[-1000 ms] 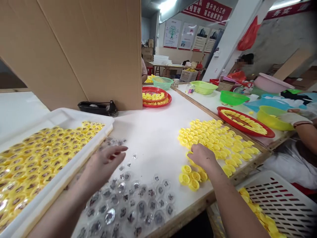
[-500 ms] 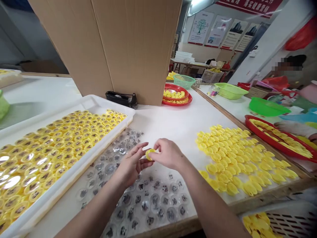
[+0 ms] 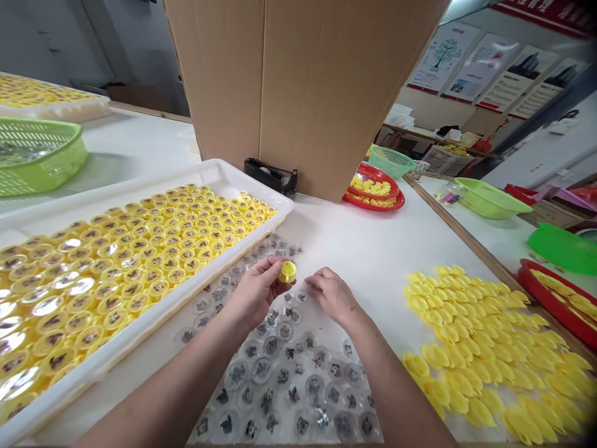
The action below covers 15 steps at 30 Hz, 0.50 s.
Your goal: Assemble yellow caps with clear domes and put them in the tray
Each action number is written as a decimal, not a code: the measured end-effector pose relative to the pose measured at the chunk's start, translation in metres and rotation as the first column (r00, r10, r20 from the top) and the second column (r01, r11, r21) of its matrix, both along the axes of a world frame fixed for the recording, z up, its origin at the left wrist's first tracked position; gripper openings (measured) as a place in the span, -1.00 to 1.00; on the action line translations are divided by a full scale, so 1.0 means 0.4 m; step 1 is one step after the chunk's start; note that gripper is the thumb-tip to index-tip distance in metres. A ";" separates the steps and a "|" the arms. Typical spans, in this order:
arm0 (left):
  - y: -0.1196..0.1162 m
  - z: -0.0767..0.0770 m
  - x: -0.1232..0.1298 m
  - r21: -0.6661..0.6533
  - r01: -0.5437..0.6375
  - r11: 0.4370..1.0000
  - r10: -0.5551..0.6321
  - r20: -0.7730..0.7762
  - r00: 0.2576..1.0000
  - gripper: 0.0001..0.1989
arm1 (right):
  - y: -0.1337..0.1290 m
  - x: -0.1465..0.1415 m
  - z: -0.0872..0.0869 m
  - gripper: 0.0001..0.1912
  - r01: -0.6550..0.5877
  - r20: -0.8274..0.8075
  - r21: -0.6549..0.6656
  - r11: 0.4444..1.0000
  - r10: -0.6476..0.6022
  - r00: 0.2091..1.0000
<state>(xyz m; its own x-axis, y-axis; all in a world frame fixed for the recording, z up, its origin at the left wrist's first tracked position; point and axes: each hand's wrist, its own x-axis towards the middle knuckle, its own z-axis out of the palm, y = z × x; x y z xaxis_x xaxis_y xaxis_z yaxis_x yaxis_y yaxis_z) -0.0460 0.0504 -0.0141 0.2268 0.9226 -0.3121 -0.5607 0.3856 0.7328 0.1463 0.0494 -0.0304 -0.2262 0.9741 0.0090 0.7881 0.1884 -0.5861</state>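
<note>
Delicately, the left hand (image 3: pixel 263 287) pinches a small round yellow plastic cup (image 3: pixel 288 271) in its grip, above the clear round discs with dark printed figures (image 3: pixel 284 373) spread on the white bench (image 3: pixel 345 239). Just beside it, the right hand (image 3: pixel 332 292) hovers low, fingertips close together; whether they grip anything is unclear. Leftward lies a white plastic tray (image 3: pixel 280 208) of printed yellow pieces (image 3: pixel 140 261); rightward, loose yellow plastic pieces (image 3: pixel 485 348).

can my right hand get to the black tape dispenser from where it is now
Probably yes: your right hand looks free, and mostly bare tabletop lies between it and the dispenser, though reach is hard to judge
</note>
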 end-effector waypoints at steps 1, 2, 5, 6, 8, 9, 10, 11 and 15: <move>-0.001 0.000 0.000 -0.013 0.007 1.000 -0.007 0.002 1.000 -0.84 | 0.000 0.001 -0.006 -0.74 0.016 -0.030 -0.004 1.000 -0.016 0.999; -0.003 0.001 0.001 -0.024 0.017 1.000 -0.017 0.000 1.000 -0.85 | 0.000 0.004 -0.011 -0.75 0.035 -0.067 -0.011 0.999 -0.036 0.997; -0.013 0.003 0.011 -0.060 0.056 0.997 -0.057 -0.022 0.998 -0.84 | -0.002 0.022 -0.016 -0.80 0.097 -0.211 -0.080 0.992 -0.112 0.971; -0.016 0.003 0.015 -0.069 0.073 0.995 -0.075 -0.028 0.997 -0.83 | -0.004 0.027 -0.015 -0.80 0.107 -0.268 -0.119 0.987 -0.136 0.954; -0.024 0.000 0.025 -0.071 0.097 0.993 -0.100 -0.037 0.994 -0.83 | -0.013 0.035 -0.008 -0.78 0.092 -0.390 -0.194 0.977 -0.163 0.906; -0.027 -0.002 0.029 -0.061 0.099 0.993 -0.102 -0.041 0.994 -0.82 | -0.019 0.036 -0.001 -0.76 0.069 -0.451 -0.221 0.973 -0.165 0.877; -0.031 -0.005 0.033 -0.045 0.098 0.994 -0.100 -0.046 0.994 -0.80 | -0.026 0.035 0.008 -0.74 0.041 -0.506 -0.238 0.971 -0.159 0.848; -0.034 -0.009 0.037 -0.027 0.099 0.995 -0.100 -0.055 0.993 -0.79 | -0.034 0.032 0.018 -0.73 0.011 -0.550 -0.245 0.969 -0.149 0.822; -0.044 -0.021 0.046 0.017 0.154 0.988 -0.152 -0.076 0.985 -0.74 | -0.059 0.015 0.053 -0.79 -0.149 -0.722 -0.284 0.947 -0.109 0.684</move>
<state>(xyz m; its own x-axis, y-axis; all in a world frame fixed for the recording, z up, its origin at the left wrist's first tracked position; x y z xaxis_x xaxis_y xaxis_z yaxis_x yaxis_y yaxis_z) -0.0275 0.0327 -0.0224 0.3424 0.8859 -0.3128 -0.4398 0.4454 0.7799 0.1522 0.0257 -0.0093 -0.2932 0.9500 -0.1077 0.0919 -0.0841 -0.9922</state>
